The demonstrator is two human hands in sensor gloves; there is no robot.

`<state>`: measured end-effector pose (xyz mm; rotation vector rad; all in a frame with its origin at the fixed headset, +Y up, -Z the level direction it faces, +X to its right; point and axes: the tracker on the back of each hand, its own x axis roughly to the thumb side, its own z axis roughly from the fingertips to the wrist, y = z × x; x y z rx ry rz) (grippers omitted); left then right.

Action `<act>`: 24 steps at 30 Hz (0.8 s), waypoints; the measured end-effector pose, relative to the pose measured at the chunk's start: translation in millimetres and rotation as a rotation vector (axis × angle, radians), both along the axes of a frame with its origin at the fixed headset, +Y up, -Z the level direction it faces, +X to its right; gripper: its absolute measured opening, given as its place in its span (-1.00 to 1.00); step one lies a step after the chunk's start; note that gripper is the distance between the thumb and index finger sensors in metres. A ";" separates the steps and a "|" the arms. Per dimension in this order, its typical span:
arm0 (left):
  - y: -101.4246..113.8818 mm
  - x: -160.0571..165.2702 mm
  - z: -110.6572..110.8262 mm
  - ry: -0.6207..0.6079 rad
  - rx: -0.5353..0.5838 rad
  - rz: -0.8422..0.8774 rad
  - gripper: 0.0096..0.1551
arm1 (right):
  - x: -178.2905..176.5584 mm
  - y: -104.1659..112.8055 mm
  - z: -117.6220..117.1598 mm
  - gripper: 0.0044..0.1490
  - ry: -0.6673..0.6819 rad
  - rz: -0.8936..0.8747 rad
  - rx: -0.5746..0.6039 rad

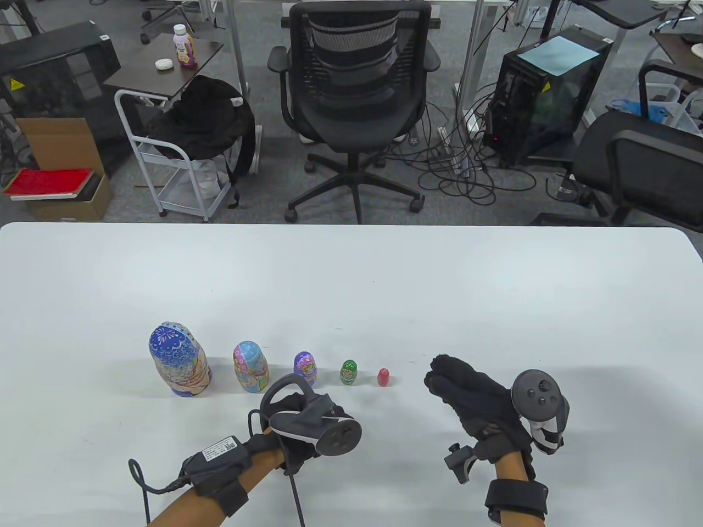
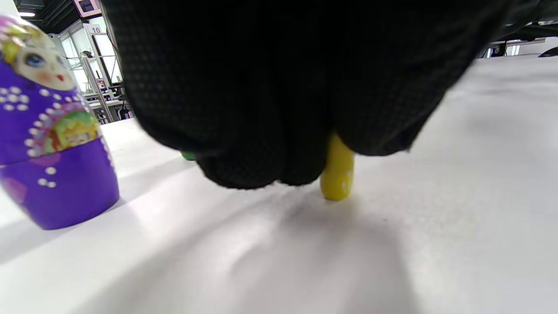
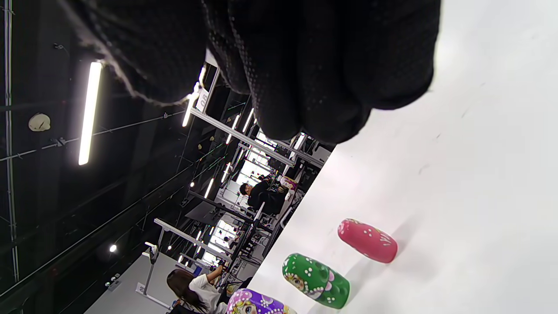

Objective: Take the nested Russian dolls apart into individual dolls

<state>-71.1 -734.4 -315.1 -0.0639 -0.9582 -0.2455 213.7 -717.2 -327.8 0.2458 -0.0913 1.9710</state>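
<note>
White table (image 1: 351, 274), five painted dolls upright in one row, largest to smallest from 9 o'clock toward 3 o'clock, each apart from its neighbour:
- blue doll (image 1: 179, 359), largest, at the 9 o'clock end.
- pastel doll (image 1: 250, 366), next along.
- purple doll (image 1: 305, 369), white dots, painted face; also in the left wrist view (image 2: 48, 131).
- green doll (image 1: 349, 372), seen on its side in the tilted right wrist view (image 3: 315, 280).
- red doll (image 1: 383, 377), smallest of the row, at the 3 o'clock end (image 3: 367, 240).

Yellow doll (image 2: 336, 172): small, standing on the table, its top hidden behind the gloved fingers of the left hand (image 1: 299, 420). Visible only in the left wrist view; whether the fingers pinch it or merely cover it cannot be told.

Left hand: at 6 o'clock of the purple doll, tracker on its back.

Right hand (image 1: 475, 401): at 3 o'clock of the red doll, near it but apart, fingers bunched together, grasping nothing visible.
</note>
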 end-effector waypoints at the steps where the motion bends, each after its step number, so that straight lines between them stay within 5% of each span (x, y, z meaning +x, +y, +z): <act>1: -1.3 0.5 -0.1 -0.004 0.007 -0.009 -0.58 | 0.0 0.0 0.0 -0.21 0.000 0.000 0.001; 8: -1.3 5.5 -0.5 -0.002 0.023 -0.013 -0.59 | 2.3 2.7 0.8 -0.21 -0.011 -0.007 0.015; 12: 18.5 17.7 -7.7 0.008 0.052 0.060 -0.59 | 5.4 4.7 2.4 -0.21 -0.035 -0.003 0.029; 18: 52.0 51.8 -30.0 0.029 0.092 0.099 -0.59 | 9.7 6.6 3.7 -0.21 -0.057 -0.026 0.039; 24: 53.9 84.3 -54.2 0.043 0.081 0.122 -0.59 | 22.0 14.3 8.5 -0.21 -0.148 -0.023 0.093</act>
